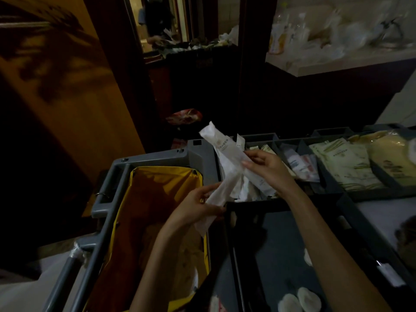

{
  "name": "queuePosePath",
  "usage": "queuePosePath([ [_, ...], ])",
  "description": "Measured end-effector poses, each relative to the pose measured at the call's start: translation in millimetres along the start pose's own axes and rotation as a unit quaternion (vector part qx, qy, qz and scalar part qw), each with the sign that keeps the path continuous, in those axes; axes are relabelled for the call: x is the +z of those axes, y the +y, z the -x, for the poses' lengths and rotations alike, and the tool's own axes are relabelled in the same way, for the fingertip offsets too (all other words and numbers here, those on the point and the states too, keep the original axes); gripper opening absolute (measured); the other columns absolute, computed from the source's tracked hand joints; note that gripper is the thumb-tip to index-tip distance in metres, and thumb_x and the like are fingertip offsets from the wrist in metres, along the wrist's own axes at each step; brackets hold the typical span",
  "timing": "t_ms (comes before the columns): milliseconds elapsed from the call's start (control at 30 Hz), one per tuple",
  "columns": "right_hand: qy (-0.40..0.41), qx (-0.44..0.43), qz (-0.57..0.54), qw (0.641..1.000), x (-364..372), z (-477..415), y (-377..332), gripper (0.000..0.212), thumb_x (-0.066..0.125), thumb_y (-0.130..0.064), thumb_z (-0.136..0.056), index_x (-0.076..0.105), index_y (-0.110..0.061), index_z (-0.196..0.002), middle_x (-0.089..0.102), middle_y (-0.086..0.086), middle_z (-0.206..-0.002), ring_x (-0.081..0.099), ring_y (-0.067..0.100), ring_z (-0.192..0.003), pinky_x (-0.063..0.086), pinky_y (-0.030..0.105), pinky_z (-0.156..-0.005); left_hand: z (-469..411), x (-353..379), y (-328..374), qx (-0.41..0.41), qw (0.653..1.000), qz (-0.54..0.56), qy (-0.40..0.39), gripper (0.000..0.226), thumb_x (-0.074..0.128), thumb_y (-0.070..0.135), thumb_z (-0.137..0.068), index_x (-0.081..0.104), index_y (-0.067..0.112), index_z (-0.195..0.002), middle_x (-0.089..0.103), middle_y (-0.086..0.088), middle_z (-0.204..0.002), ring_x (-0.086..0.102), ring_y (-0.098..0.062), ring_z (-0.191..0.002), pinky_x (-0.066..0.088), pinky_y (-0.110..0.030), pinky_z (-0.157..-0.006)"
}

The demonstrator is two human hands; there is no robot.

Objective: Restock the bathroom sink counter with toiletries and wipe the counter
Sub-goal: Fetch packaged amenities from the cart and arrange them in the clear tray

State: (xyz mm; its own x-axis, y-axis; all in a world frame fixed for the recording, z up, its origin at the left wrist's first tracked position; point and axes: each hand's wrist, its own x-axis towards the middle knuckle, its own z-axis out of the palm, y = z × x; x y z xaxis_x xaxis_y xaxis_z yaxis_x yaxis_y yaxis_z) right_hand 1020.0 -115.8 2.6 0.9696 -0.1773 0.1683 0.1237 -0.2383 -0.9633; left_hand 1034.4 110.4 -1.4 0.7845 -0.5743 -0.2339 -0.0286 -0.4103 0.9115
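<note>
Grip: right hand (267, 167) pinches long white packet (219, 145) between thumb and fingertips near its middle, packet slanting up and left, top end free in the air; left hand (198, 206) has fingers curled round second white packet (221, 188), lower end hanging out below the palm; the two packets cross just left of the right thumb, touching or only close, cannot tell; both held above left end compartment of dark divider tray (252, 204), where more white packets (247, 192) lie loose; compartments to the right hold small blue-and-red sachets (301, 165), then pale sachets with green print (342, 163), then cream bag (391, 154); yellow liner bag (157, 176) open in grey cart (157, 158), below and left of left hand; round white pads (299, 300) on lower dark shelf; pale counter (337, 61) far back right, cluttered with bottles and plastic bags, blurred; scene dim.
</note>
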Motion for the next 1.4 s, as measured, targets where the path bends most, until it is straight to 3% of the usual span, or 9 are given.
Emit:
queuePosePath([
  [200, -0.055, -0.004, 0.054, 0.997, -0.6, 4.6, -4.7, 0.013, 0.060, -0.020, -0.092, 0.071, -0.014, -0.097, 0.068, -0.008, -0.084, 0.063, -0.001, -0.079, 0.047, 0.011, -0.067, 3.4, -6.0, 13.2, 0.010, 0.998, -0.037, -0.059, 0.054, 0.072, 0.013, -0.080, 0.053, 0.034, -0.126, 0.055, 0.012, -0.112, 0.060, -0.012, -0.101, 0.056, -0.025, -0.079],
  [400, -0.129, 0.066, 0.087, 0.986, -7.4, 10.6, 13.2, 0.019, 0.058, -0.021, -0.095, 0.071, -0.008, -0.098, 0.069, 0.004, -0.089, 0.062, 0.008, -0.084, 0.046, 0.020, -0.077, 7.6, -18.8, 13.0, 0.000, 0.996, 0.074, -0.053, 0.039, 0.062, 0.000, -0.085, 0.057, 0.030, -0.110, 0.059, -0.008, -0.125, 0.065, -0.015, -0.094, 0.057, -0.026, -0.074],
  [533, -0.035, 0.105, 0.033, 0.993, -0.2, 25.1, 23.5, 0.018, 0.058, -0.026, -0.094, 0.073, -0.016, -0.096, 0.073, -0.005, -0.090, 0.067, 0.007, -0.086, 0.046, 0.017, -0.075, 15.6, -13.5, 9.5, -0.031, 0.960, 0.276, 0.039, 0.046, 0.063, -0.002, -0.083, 0.053, 0.014, -0.125, 0.062, -0.011, -0.121, 0.072, -0.012, -0.080, 0.056, -0.020, -0.059],
  [633, 0.059, 0.113, -0.026, 0.992, 6.9, 36.3, 26.9, 0.016, 0.058, -0.019, -0.094, 0.074, -0.017, -0.089, 0.074, -0.005, -0.083, 0.069, 0.005, -0.078, 0.048, 0.011, -0.065, 19.6, -5.3, 4.0, -0.043, 0.931, 0.354, 0.079, 0.058, 0.071, 0.011, -0.071, 0.054, 0.014, -0.127, 0.063, -0.012, -0.119, 0.070, -0.020, -0.088, 0.059, -0.027, -0.063],
  [733, 0.123, 0.110, -0.044, 0.985, 16.3, 48.5, 27.8, 0.018, 0.059, -0.014, -0.093, 0.073, -0.017, -0.081, 0.072, -0.004, -0.076, 0.067, 0.006, -0.070, 0.048, 0.014, -0.063, 21.8, 12.1, 3.7, -0.056, 0.868, 0.472, 0.146, 0.034, 0.067, 0.002, -0.078, 0.058, 0.004, -0.110, 0.069, -0.017, -0.101, 0.072, -0.022, -0.077, 0.061, -0.029, -0.066],
  [800, 0.160, 0.107, -0.057, 0.980, 26.0, 58.2, 29.5, 0.021, 0.059, -0.011, -0.093, 0.072, -0.016, -0.078, 0.072, -0.001, -0.074, 0.066, 0.008, -0.069, 0.050, 0.017, -0.064, 22.4, 32.7, 1.8, -0.042, 0.854, 0.484, 0.184, 0.021, 0.065, 0.004, -0.083, 0.061, 0.006, -0.104, 0.070, -0.014, -0.091, 0.071, -0.016, -0.070, 0.059, -0.025, -0.065],
  [967, 0.261, 0.133, -0.100, 0.951, 51.2, 84.5, 33.8, 0.017, 0.058, -0.013, -0.094, 0.073, -0.011, -0.088, 0.072, 0.001, -0.081, 0.067, 0.012, -0.078, 0.050, 0.021, -0.070, 21.0, 83.6, 4.0, -0.034, 0.864, 0.455, 0.213, 0.025, 0.068, 0.017, -0.087, 0.064, 0.016, -0.112, 0.072, -0.009, -0.103, 0.071, -0.020, -0.091, 0.057, -0.033, -0.080],
  [1133, 0.303, 0.106, -0.084, 0.943, 50.9, 109.2, 18.2, 0.019, 0.058, -0.014, -0.094, 0.071, -0.020, -0.081, 0.072, -0.007, -0.076, 0.066, 0.002, -0.074, 0.049, 0.015, -0.066, 20.9, 100.9, 5.8, -0.008, 0.899, 0.380, 0.219, 0.015, 0.064, 0.018, -0.090, 0.068, 0.014, -0.105, 0.074, -0.004, -0.096, 0.071, -0.019, -0.086, 0.058, -0.031, -0.076],
  [1400, 0.331, 0.105, -0.047, 0.937, 32.9, 146.3, 7.3, 0.017, 0.060, -0.019, -0.093, 0.070, -0.027, -0.082, 0.072, -0.016, -0.077, 0.067, -0.001, -0.074, 0.050, 0.012, -0.062, 14.6, 111.4, 5.3, -0.007, 0.953, 0.297, 0.065, 0.017, 0.059, 0.013, -0.093, 0.070, 0.007, -0.104, 0.074, -0.009, -0.095, 0.071, -0.023, -0.088, 0.057, -0.030, -0.074],
])
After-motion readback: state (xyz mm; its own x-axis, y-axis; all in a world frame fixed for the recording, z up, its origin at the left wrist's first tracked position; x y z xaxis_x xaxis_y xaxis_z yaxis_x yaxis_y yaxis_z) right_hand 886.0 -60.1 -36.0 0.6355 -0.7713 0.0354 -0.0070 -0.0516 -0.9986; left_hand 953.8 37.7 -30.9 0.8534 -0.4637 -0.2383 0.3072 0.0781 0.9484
